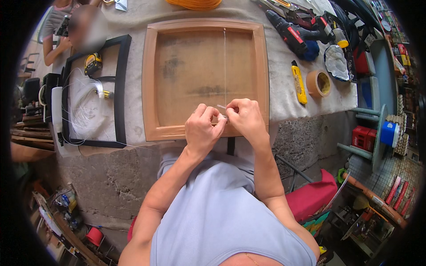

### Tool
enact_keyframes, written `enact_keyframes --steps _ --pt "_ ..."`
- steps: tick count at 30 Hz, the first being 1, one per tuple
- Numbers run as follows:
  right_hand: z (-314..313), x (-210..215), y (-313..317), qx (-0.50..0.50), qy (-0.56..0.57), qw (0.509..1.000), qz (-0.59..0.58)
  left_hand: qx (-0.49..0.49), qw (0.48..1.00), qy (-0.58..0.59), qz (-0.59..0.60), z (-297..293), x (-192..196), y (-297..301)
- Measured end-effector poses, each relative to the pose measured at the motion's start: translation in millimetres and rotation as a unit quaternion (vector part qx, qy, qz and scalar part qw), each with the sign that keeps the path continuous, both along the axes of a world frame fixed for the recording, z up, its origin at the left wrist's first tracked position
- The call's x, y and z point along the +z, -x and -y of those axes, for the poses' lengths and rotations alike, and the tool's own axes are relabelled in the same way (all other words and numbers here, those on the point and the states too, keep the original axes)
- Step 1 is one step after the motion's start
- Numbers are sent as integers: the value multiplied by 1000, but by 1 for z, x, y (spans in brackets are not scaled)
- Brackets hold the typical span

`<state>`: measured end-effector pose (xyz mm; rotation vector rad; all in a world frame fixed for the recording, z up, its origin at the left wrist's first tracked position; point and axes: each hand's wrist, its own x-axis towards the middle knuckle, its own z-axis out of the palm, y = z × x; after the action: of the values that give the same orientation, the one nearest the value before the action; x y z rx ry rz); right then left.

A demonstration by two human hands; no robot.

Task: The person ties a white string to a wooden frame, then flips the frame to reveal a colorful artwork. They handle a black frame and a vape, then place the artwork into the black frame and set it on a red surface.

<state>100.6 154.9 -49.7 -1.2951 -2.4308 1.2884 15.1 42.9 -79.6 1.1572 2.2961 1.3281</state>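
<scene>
A brown wooden frame (150,84) lies face down before me, its tan backing board (191,66) showing inside. One thin, pale cord (225,62) runs from the frame's far rail down to the near rail on the right side. Over that near rail, my left hand (203,126) is closed in a pinch on the cord's near end. My right hand (246,117) pinches the same cord just to the right, with a short whitish end poking out between the two hands. What the fingertips cover is too small to make out.
Left of the frame lies a black frame (121,88) with a tape measure (92,64) and a coil of clear line (84,111). To the right are a yellow utility knife (299,83), a tape roll (313,84) and a cordless drill (290,35). A person (51,48) sits at the far left.
</scene>
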Motion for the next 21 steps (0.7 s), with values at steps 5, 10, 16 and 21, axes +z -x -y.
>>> enact_keyframes --steps 5,10,16,21 --pt "-16 -4 -2 59 90 993 -53 14 999 23 20 -1 3 -1" --pt "-26 -10 -5 107 104 988 -42 -1 999 32 14 -1 4 0" --pt "-5 -6 -25 -8 113 988 -106 -35 992 60 109 3 5 6" --pt "1 -17 -29 137 -92 964 -211 -43 984 70 159 1 5 11"
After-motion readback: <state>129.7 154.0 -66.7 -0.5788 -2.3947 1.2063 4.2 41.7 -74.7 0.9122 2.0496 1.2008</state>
